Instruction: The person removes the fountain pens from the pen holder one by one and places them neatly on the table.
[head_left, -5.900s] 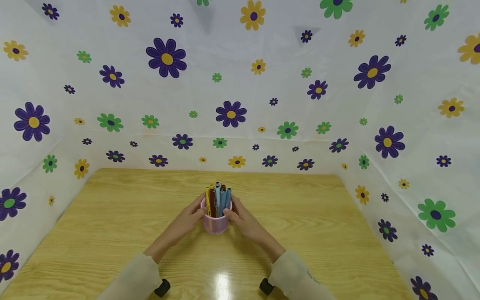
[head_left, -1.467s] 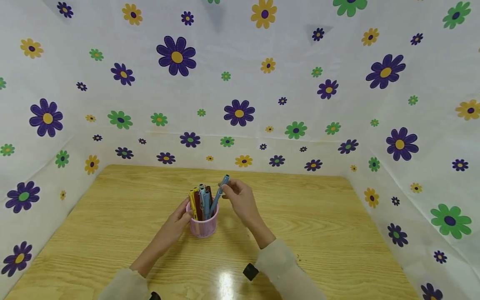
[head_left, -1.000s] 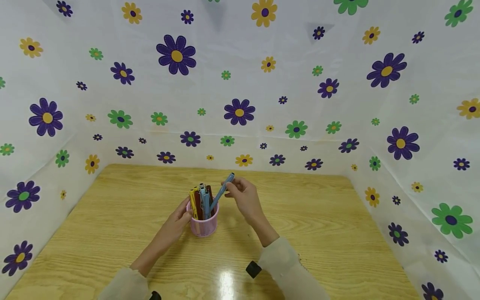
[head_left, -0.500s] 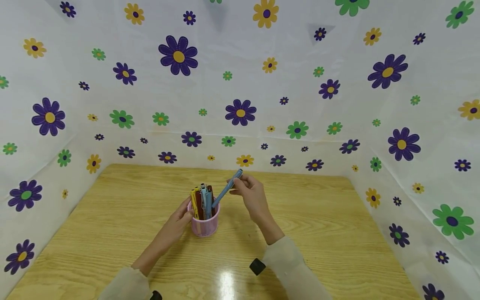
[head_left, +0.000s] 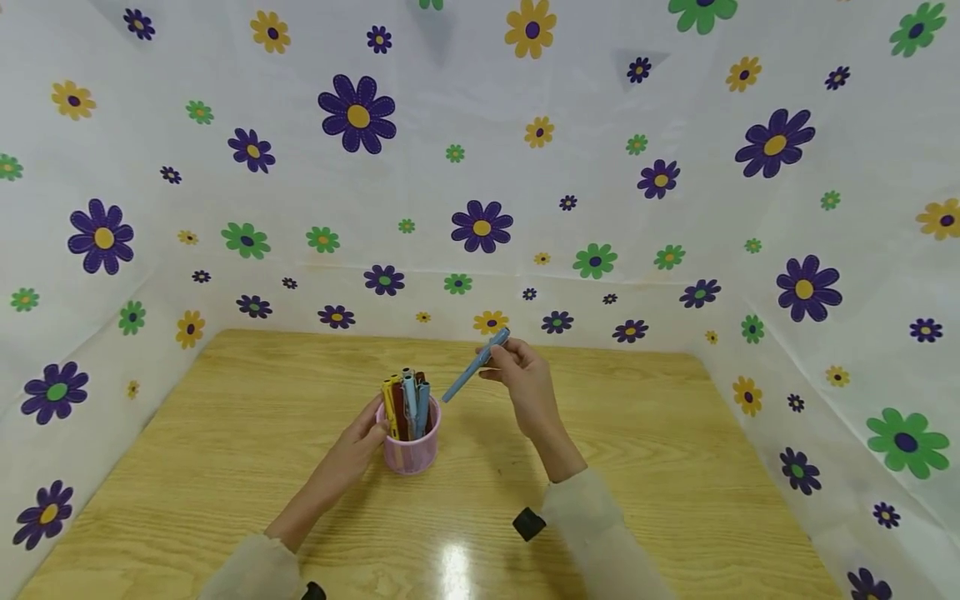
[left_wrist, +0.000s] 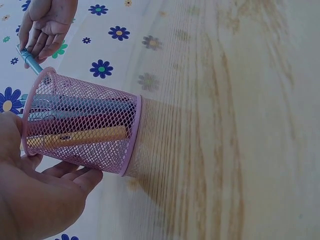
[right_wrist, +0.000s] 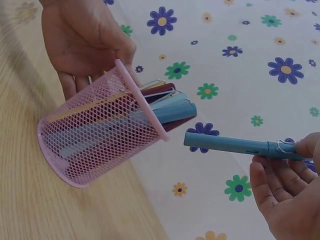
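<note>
A pink mesh pen cup (head_left: 410,454) stands upright on the wooden table, holding several pens (head_left: 408,404) in yellow, dark red and light blue. My left hand (head_left: 351,454) grips the cup's left side, fingers behind it and thumb near the rim. In the right wrist view the cup (right_wrist: 100,130) shows its mesh wall with pens inside. My right hand (head_left: 528,387) pinches a blue pen (head_left: 474,367) by its capped end, above the table to the right of the cup. The pen's lower end points down toward the cup and is clear of the rim.
The wooden table (head_left: 637,458) reaches back to a white cloth (head_left: 420,192) printed with flowers, which also rises at both sides. A black wrist device (head_left: 529,523) shows by the right sleeve.
My right hand has drawn the blue pen up out of the cup and moved it to the right. Earlier both hands held the cup; my left hand stays on it.
</note>
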